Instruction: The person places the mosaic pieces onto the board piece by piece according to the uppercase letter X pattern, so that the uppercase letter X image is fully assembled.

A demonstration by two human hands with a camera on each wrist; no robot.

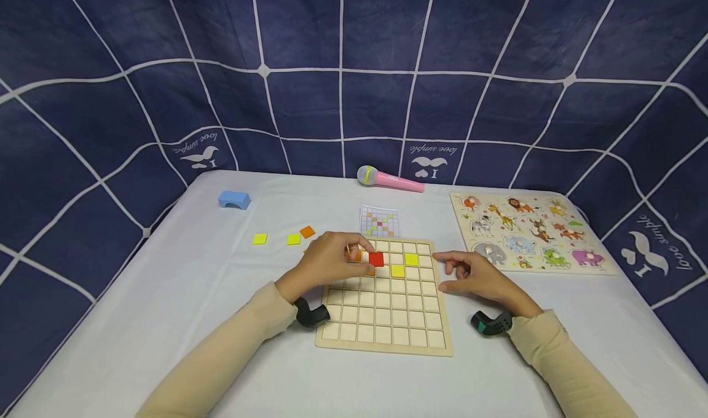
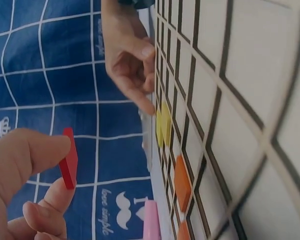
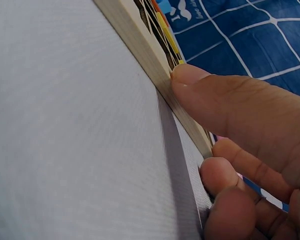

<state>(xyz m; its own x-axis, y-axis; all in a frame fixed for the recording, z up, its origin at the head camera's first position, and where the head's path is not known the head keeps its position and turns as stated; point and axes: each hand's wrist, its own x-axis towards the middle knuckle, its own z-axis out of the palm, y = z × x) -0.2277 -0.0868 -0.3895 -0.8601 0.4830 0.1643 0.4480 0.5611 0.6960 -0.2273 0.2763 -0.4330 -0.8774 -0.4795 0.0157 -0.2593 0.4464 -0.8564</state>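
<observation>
Between thumb and finger my left hand (image 1: 327, 257) pinches a red square tile (image 1: 376, 259), held above the upper part of a wooden grid board (image 1: 384, 349). In the left wrist view the red tile (image 2: 69, 159) stands on edge, apart from the board. Two yellow tiles (image 1: 412, 259) and orange tiles (image 1: 359, 256), partly hidden by the left hand, lie in the grid's upper cells. At the board's right edge rests my right hand (image 1: 477, 275); its thumb (image 3: 205, 92) touches the rim, the other fingers loosely bent.
Beyond the grid lies a printed pattern card (image 1: 379, 221). Loose yellow tiles (image 1: 260, 238) and an orange tile (image 1: 306, 232) are to the left. A blue block (image 1: 235, 200), a pink toy microphone (image 1: 393, 180) and an animal puzzle board (image 1: 531, 230) stand farther out.
</observation>
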